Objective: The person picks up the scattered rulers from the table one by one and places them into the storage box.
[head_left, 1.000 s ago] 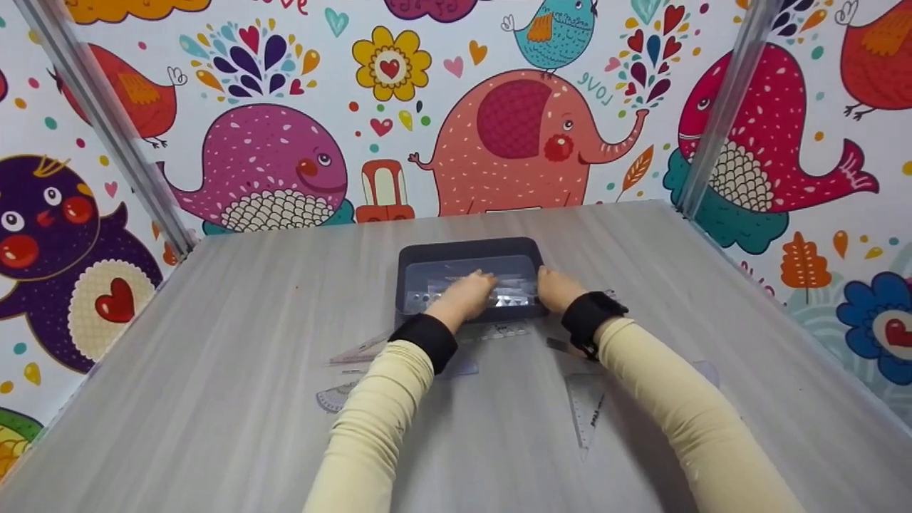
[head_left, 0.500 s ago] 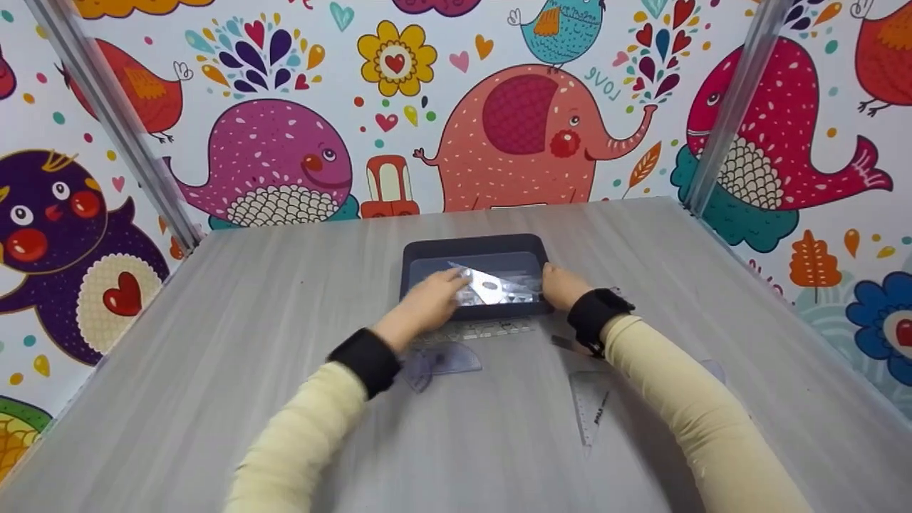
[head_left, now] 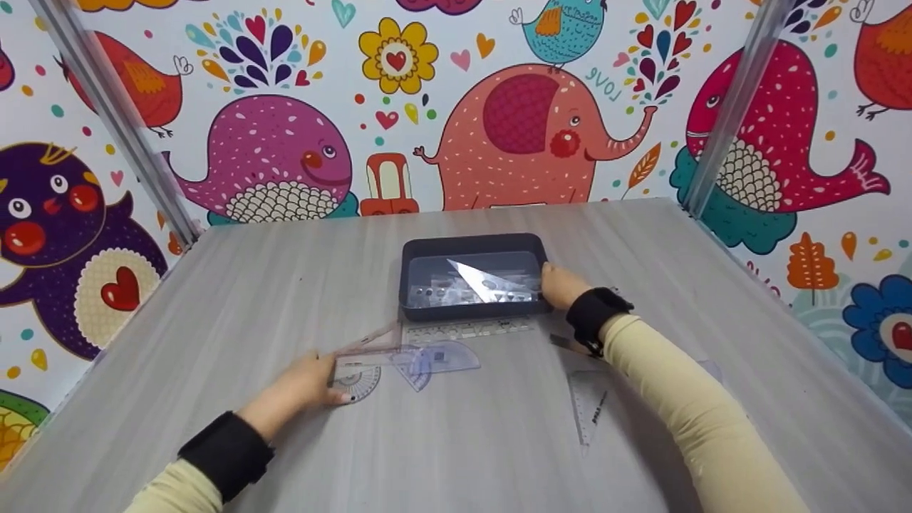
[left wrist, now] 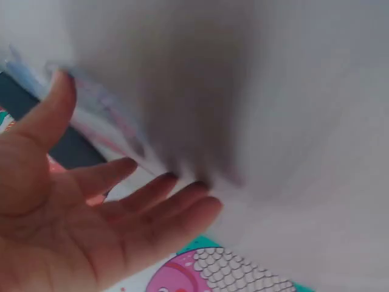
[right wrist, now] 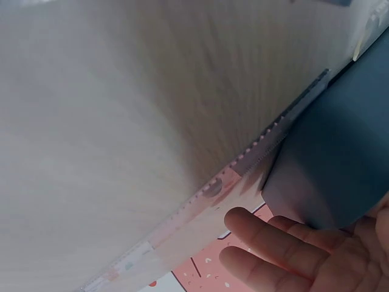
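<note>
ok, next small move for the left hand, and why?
Probably pinch the leftmost clear protractor with the left hand: thumb and fingers are spread at its left end, not yet closed, while the right hand is at the right wall of the dark tray.

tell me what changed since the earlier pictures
The left hand moved out of the tray, leftward and toward the person, to a half-round protractor. The clear set square, by its fingers earlier, now lies in the tray untouched. The right hand stayed at the tray's right end; the tray stayed put.
</note>
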`<move>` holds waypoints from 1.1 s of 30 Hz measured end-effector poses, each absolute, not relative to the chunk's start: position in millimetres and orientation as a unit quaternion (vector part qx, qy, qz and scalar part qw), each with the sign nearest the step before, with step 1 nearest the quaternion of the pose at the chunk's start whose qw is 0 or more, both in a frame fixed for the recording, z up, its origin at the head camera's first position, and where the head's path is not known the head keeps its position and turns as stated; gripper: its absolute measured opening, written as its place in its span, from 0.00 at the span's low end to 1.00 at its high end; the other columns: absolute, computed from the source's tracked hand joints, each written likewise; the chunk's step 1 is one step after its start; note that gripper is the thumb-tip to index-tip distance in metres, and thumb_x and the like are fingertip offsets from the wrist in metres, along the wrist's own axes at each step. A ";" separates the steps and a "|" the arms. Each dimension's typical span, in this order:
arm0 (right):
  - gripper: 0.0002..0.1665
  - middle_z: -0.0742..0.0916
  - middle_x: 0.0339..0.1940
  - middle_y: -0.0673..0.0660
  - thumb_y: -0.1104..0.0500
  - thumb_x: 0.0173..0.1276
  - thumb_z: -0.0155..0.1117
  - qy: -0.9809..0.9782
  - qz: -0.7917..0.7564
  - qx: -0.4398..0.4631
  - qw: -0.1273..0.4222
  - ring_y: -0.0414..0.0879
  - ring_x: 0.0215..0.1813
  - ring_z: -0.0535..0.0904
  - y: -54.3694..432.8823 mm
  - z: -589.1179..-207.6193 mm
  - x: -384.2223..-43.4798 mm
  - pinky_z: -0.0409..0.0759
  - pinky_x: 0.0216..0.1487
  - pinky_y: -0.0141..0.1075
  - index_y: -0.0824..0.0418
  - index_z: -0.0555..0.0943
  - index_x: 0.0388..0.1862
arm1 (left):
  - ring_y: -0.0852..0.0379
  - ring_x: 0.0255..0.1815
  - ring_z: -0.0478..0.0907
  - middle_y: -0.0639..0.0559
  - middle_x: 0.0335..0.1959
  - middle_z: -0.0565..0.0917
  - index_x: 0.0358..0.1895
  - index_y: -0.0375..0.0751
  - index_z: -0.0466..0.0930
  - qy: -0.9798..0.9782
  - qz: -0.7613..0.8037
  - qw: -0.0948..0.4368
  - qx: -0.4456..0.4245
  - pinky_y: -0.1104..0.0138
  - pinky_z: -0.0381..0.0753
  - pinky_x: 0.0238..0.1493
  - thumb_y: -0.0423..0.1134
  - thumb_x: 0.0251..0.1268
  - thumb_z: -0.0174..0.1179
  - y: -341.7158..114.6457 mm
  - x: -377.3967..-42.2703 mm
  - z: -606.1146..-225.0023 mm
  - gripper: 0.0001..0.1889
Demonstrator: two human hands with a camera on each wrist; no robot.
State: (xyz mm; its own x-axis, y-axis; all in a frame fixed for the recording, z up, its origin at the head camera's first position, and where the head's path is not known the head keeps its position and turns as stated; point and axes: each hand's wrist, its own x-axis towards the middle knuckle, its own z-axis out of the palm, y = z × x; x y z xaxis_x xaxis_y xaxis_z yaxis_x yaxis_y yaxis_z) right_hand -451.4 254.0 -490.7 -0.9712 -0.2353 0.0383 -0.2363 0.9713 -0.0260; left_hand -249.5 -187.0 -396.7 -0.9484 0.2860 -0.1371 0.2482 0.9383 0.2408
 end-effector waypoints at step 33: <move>0.29 0.77 0.48 0.73 0.62 0.66 0.40 -0.986 0.002 0.143 0.085 0.65 0.46 0.77 307.0 -606.4 -558.7 0.75 0.44 0.55 0.77 0.57 0.63 | 0.48 0.36 0.73 0.42 0.33 0.77 0.35 0.30 0.72 0.966 0.211 0.109 0.102 0.57 0.73 0.44 0.36 0.44 0.71 -147.9 -300.2 -398.7 0.19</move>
